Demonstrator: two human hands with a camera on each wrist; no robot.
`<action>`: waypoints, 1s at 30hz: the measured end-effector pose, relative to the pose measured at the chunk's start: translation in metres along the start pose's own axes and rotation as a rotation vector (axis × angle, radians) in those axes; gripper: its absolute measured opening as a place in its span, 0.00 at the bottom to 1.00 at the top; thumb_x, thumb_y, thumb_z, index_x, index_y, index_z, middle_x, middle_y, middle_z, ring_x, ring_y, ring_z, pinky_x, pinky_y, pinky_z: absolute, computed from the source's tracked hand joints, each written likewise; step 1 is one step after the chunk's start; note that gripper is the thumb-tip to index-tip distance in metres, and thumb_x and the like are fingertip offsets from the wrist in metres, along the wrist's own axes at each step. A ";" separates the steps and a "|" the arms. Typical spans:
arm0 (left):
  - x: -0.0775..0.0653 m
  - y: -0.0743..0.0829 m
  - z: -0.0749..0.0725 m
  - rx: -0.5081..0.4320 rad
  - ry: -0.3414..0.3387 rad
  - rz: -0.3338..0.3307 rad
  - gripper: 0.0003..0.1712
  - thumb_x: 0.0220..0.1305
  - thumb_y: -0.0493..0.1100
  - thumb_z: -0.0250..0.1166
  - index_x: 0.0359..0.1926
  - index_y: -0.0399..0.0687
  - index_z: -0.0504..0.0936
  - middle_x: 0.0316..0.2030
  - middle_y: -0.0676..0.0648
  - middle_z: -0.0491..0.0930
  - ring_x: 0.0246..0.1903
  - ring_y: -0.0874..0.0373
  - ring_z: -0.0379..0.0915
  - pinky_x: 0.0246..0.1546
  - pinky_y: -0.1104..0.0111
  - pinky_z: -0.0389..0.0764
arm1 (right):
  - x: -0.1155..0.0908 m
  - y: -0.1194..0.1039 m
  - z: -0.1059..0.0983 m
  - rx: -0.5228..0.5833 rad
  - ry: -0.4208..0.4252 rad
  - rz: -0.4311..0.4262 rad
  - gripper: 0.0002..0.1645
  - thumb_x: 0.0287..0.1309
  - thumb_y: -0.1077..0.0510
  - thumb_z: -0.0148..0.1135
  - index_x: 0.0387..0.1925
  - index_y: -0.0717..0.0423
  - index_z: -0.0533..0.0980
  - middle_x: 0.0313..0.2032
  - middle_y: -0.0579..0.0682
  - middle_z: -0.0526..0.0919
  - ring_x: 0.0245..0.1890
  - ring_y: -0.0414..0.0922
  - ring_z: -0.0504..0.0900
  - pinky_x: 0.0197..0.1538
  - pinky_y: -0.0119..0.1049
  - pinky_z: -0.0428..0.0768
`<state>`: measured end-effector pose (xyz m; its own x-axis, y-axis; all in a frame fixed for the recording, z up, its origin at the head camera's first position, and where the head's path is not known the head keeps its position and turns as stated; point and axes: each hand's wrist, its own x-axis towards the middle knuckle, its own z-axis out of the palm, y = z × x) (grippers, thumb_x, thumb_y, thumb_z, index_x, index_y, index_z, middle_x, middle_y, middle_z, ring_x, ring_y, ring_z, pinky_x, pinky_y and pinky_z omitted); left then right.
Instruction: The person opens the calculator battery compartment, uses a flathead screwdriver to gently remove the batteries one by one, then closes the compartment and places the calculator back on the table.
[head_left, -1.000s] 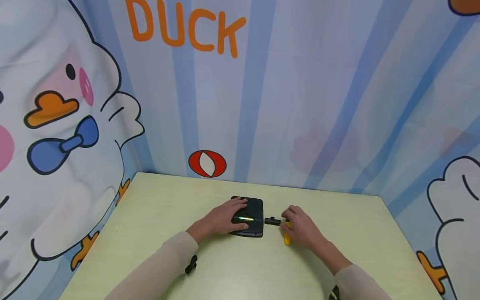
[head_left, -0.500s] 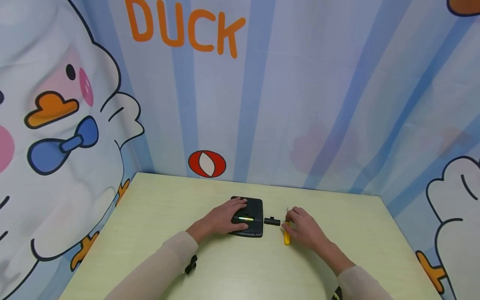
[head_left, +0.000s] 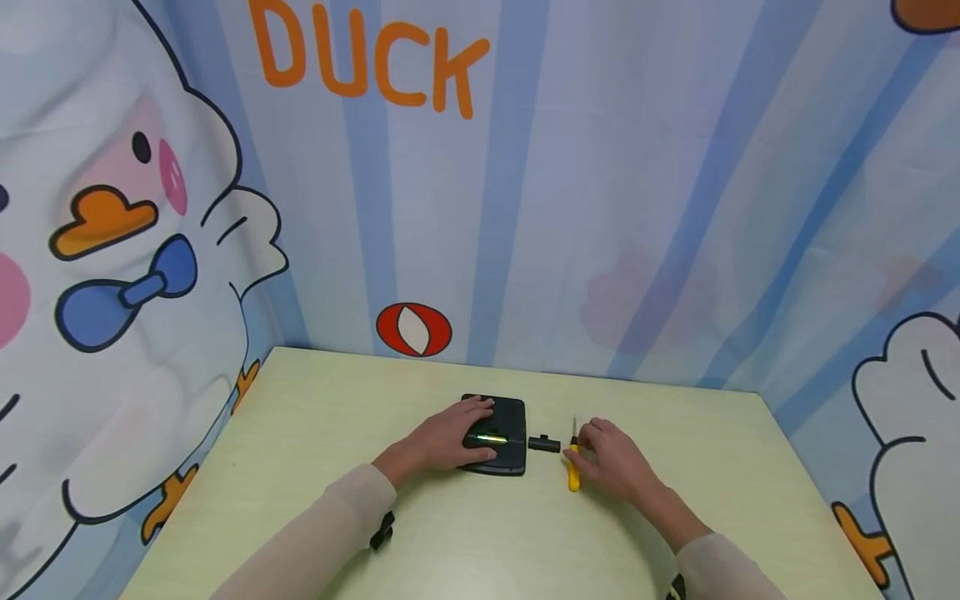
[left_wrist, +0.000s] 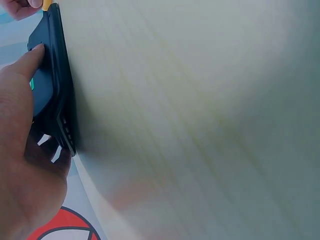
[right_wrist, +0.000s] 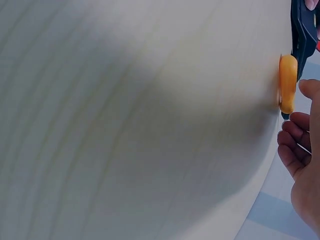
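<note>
In the head view a flat black device [head_left: 510,425] with a bright lit strip lies mid-table. My left hand [head_left: 456,433] holds its left side, thumb on the top face; the left wrist view shows fingers [left_wrist: 62,162] bent at its edge. Just right of the device lies a short black cylindrical piece with a small knob [head_left: 544,444]. A yellow-handled screwdriver [head_left: 573,475] lies beyond that piece, its thin shaft pointing to the wall. Beside it is my right hand [head_left: 611,454], fingers loosely bent; the right wrist view shows a gap between thumb and yellow handle [right_wrist: 288,80].
A pale wooden table [head_left: 480,542] carries everything. Behind it hangs a blue-striped cloth backdrop [head_left: 555,208] with duck drawings, right along the table's far edge.
My right hand has let go of the screwdriver and drawn slightly right, so its shaft and the whole small black piece now show. The left hand and device have stayed put.
</note>
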<state>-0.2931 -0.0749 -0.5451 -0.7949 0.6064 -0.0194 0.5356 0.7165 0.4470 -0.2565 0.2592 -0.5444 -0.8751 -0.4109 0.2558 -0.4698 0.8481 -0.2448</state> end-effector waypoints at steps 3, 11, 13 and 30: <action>0.000 0.000 0.001 0.003 0.001 -0.005 0.46 0.72 0.68 0.64 0.80 0.49 0.67 0.82 0.51 0.58 0.82 0.51 0.49 0.77 0.51 0.62 | 0.000 0.001 0.002 -0.006 -0.005 0.013 0.17 0.63 0.47 0.76 0.31 0.51 0.79 0.31 0.42 0.74 0.32 0.40 0.70 0.38 0.39 0.78; 0.000 -0.001 0.002 0.009 0.003 -0.002 0.46 0.72 0.68 0.63 0.80 0.49 0.67 0.82 0.51 0.57 0.82 0.51 0.49 0.78 0.51 0.61 | 0.000 0.004 0.005 -0.007 -0.018 0.033 0.16 0.64 0.48 0.75 0.31 0.51 0.78 0.30 0.42 0.72 0.30 0.40 0.68 0.35 0.37 0.74; 0.000 -0.001 0.002 0.008 0.003 -0.001 0.46 0.72 0.68 0.64 0.80 0.49 0.67 0.82 0.51 0.57 0.82 0.51 0.49 0.78 0.51 0.61 | 0.000 0.004 0.005 0.002 -0.020 0.038 0.15 0.65 0.49 0.74 0.30 0.52 0.78 0.29 0.42 0.71 0.30 0.40 0.67 0.35 0.37 0.73; 0.001 -0.004 0.004 -0.001 0.011 0.007 0.46 0.72 0.68 0.63 0.80 0.50 0.67 0.82 0.52 0.57 0.82 0.52 0.48 0.78 0.51 0.61 | 0.007 0.003 0.003 0.082 -0.060 0.151 0.09 0.61 0.58 0.68 0.26 0.55 0.78 0.24 0.46 0.73 0.26 0.42 0.69 0.32 0.39 0.72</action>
<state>-0.2944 -0.0757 -0.5506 -0.7944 0.6073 -0.0063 0.5407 0.7120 0.4479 -0.2640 0.2581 -0.5460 -0.9406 -0.3022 0.1550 -0.3384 0.8724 -0.3526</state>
